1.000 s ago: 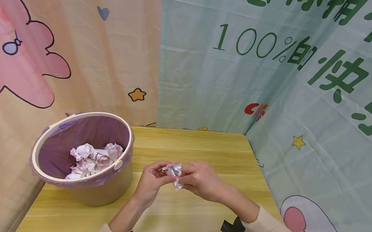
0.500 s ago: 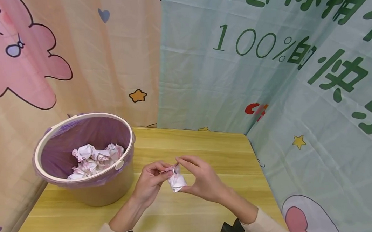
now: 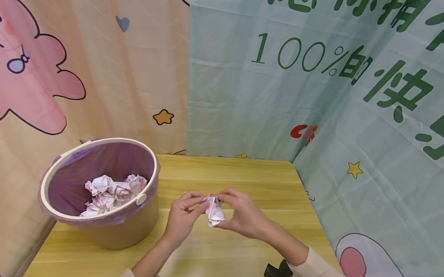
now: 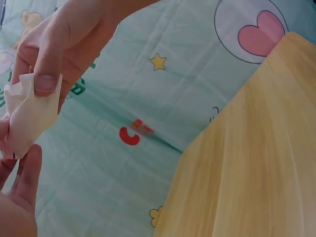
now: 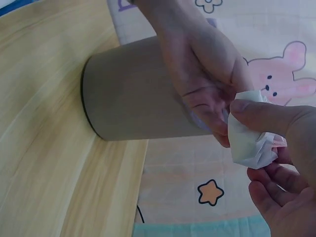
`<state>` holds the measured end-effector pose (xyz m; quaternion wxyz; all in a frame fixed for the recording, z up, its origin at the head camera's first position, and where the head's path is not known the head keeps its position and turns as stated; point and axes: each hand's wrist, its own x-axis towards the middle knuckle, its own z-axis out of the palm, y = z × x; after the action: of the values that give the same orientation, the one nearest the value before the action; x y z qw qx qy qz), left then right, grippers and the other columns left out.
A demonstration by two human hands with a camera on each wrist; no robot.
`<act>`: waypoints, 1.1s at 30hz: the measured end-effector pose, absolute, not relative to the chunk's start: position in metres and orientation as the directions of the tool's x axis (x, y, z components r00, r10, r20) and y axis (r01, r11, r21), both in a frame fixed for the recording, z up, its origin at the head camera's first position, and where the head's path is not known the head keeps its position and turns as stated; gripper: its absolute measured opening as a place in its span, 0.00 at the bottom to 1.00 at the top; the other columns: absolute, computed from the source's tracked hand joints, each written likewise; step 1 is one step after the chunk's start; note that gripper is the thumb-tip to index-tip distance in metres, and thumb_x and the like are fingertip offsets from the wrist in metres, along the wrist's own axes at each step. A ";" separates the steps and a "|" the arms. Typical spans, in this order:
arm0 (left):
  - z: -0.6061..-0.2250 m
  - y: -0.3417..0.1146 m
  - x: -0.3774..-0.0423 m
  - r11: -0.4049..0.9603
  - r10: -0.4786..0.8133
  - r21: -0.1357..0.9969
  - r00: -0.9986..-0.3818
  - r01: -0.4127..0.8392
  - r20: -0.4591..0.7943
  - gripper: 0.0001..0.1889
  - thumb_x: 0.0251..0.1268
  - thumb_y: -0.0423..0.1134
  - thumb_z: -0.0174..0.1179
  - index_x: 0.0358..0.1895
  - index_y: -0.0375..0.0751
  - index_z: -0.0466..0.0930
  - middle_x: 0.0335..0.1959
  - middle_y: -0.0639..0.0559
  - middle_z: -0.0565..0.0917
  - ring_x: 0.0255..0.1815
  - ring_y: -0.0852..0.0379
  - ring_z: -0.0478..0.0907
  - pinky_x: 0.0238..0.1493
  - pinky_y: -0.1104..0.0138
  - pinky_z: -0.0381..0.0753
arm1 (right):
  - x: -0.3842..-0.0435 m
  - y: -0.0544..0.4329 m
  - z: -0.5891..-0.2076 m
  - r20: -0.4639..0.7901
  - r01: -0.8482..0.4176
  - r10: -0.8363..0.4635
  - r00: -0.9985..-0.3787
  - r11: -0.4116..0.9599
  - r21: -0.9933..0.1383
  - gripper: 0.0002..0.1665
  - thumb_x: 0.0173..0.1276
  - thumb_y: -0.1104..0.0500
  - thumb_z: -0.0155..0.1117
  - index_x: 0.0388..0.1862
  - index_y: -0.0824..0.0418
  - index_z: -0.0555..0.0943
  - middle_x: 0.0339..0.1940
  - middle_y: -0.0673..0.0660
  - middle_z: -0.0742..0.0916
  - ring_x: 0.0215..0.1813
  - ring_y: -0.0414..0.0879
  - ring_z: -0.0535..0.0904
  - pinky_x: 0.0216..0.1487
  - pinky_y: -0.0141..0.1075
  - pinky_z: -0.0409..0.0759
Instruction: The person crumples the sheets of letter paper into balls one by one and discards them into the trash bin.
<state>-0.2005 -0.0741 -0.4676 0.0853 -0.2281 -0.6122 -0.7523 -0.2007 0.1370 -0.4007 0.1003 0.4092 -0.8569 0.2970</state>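
A crumpled piece of white paper with pinkish marks (image 3: 215,215) is held up between both hands over the table. My left hand (image 3: 182,218) pinches its upper left edge between thumb and fingers. From the other side my right hand (image 3: 246,215) grips it, thumb at the bottom and fingertips at the top. The left wrist view shows the right thumb (image 4: 47,81) pressed on the pale paper (image 4: 32,118). Creases and a pink-tinted edge show on the paper (image 5: 249,148) in the right wrist view.
At the left of the wooden table (image 3: 230,260) stands a beige bin (image 3: 126,234) with a purple liner (image 3: 72,185). Several crumpled paper balls (image 3: 115,193) lie inside it. Printed curtains (image 3: 227,105) enclose the back and sides. Black straps (image 3: 278,272) hang at the wrists.
The right fingers spread off the paper, then came back onto its top edge. The paper has turned so a smoother white side shows. Both hands stay in about the same place.
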 end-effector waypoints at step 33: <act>-0.459 -0.082 -0.223 -0.165 0.373 0.649 -0.562 0.743 0.738 0.40 0.32 0.23 0.83 0.59 0.23 0.80 0.54 0.36 0.80 0.57 0.50 0.80 0.59 0.59 0.81 | -0.204 0.150 -0.419 0.558 -0.696 -0.547 -0.624 0.065 -0.715 0.34 0.56 0.78 0.77 0.63 0.77 0.78 0.50 0.63 0.83 0.54 0.56 0.81 0.59 0.43 0.83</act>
<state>-0.2226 -0.0821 -0.4589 0.1487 -0.4436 -0.6288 -0.6211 -0.2039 0.1497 -0.4191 0.0701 0.4279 -0.7263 0.5333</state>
